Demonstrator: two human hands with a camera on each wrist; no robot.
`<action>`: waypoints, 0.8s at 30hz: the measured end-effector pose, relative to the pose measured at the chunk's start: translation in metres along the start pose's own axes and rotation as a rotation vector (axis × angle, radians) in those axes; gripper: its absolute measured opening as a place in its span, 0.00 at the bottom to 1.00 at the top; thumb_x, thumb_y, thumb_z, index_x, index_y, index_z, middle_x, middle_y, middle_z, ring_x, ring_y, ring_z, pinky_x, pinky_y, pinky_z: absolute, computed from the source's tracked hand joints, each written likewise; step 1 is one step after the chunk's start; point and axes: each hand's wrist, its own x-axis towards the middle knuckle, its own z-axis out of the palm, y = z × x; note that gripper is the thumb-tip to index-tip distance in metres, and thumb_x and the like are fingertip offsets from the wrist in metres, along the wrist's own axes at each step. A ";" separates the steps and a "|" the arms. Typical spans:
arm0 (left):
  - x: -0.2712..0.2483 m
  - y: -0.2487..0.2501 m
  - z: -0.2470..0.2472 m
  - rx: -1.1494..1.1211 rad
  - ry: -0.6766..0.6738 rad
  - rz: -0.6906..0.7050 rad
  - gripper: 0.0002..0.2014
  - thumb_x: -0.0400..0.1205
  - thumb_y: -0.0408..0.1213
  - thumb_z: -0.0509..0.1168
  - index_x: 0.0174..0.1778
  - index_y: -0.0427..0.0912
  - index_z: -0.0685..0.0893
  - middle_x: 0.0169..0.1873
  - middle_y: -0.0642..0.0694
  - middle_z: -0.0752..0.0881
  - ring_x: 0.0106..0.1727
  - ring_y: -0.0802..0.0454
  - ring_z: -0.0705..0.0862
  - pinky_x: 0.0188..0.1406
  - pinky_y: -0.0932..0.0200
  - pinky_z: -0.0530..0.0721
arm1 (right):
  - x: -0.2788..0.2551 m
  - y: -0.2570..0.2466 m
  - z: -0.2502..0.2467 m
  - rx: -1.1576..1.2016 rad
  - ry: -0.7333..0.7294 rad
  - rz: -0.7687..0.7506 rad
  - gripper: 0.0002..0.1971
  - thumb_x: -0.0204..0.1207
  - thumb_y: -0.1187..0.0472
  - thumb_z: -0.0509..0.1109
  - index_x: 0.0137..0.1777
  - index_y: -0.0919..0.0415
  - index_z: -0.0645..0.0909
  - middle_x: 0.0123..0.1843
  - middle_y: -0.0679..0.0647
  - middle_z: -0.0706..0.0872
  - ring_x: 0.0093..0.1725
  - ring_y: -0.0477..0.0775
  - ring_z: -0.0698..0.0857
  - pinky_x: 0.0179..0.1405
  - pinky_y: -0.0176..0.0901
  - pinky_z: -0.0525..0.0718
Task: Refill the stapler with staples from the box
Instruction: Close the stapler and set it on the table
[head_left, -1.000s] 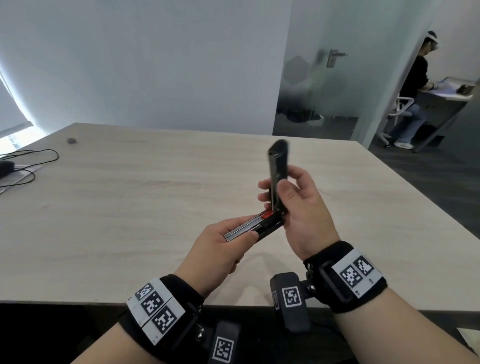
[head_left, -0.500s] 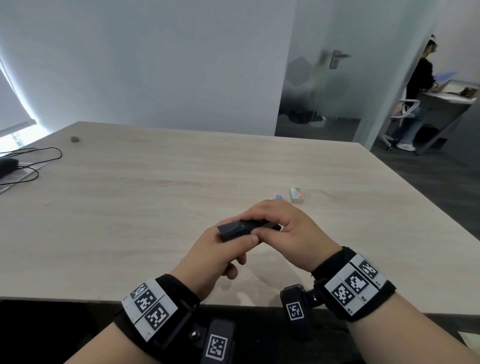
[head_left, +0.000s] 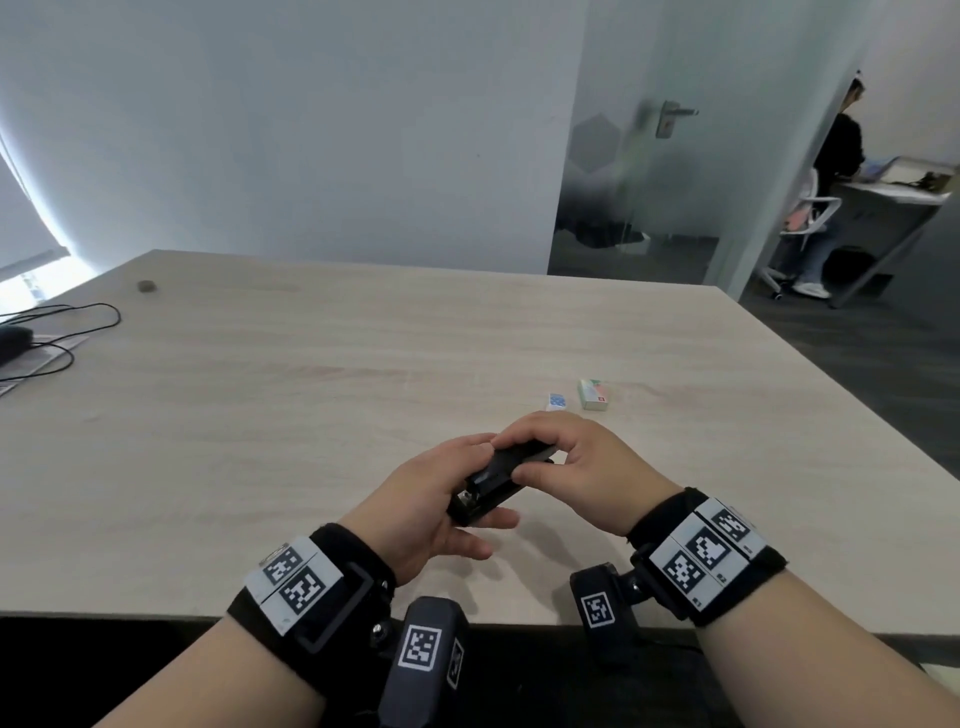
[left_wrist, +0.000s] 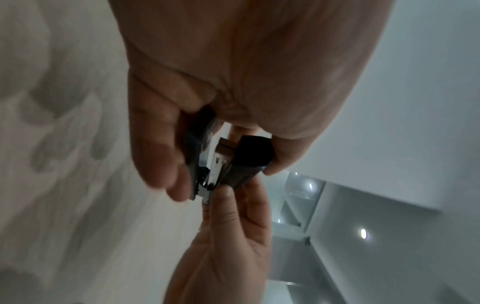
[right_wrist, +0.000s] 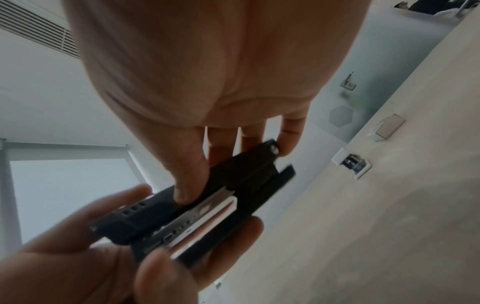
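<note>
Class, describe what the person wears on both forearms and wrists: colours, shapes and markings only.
Bare forearms, no sleeves. Each wrist carries a black strap topped with white plates bearing black square code markers. A dark camera block with its own white-framed marker hangs beneath each wrist.

The black stapler (head_left: 496, 483) lies folded shut; the opened staple box (head_left: 592, 394) rests on the table beyond.

Fingers hide much of the stapler (head_left: 493, 483); box (head_left: 594, 394) print unreadable.

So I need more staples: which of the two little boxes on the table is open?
The white-and-blue box nearer the right hand; staples show inside it. The green-and-white box beside it is closed.
</note>
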 end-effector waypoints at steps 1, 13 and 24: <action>0.004 0.000 0.001 0.103 0.035 0.013 0.16 0.84 0.51 0.63 0.61 0.51 0.90 0.54 0.45 0.93 0.44 0.48 0.92 0.29 0.56 0.82 | 0.003 0.002 0.000 -0.012 0.006 0.007 0.16 0.76 0.70 0.75 0.56 0.48 0.90 0.56 0.44 0.91 0.59 0.38 0.85 0.60 0.25 0.77; 0.061 0.018 -0.006 0.401 0.281 0.186 0.16 0.81 0.43 0.69 0.64 0.58 0.89 0.46 0.66 0.93 0.52 0.70 0.89 0.52 0.73 0.81 | 0.029 0.048 -0.033 0.153 0.427 0.473 0.05 0.82 0.56 0.71 0.51 0.54 0.88 0.47 0.46 0.87 0.46 0.47 0.84 0.43 0.39 0.77; 0.140 0.019 -0.021 0.785 0.429 -0.026 0.31 0.72 0.63 0.63 0.68 0.52 0.86 0.60 0.44 0.91 0.61 0.39 0.88 0.68 0.45 0.82 | 0.077 0.074 -0.038 -0.229 -0.003 0.560 0.22 0.82 0.61 0.65 0.75 0.52 0.82 0.77 0.50 0.83 0.75 0.51 0.81 0.62 0.33 0.71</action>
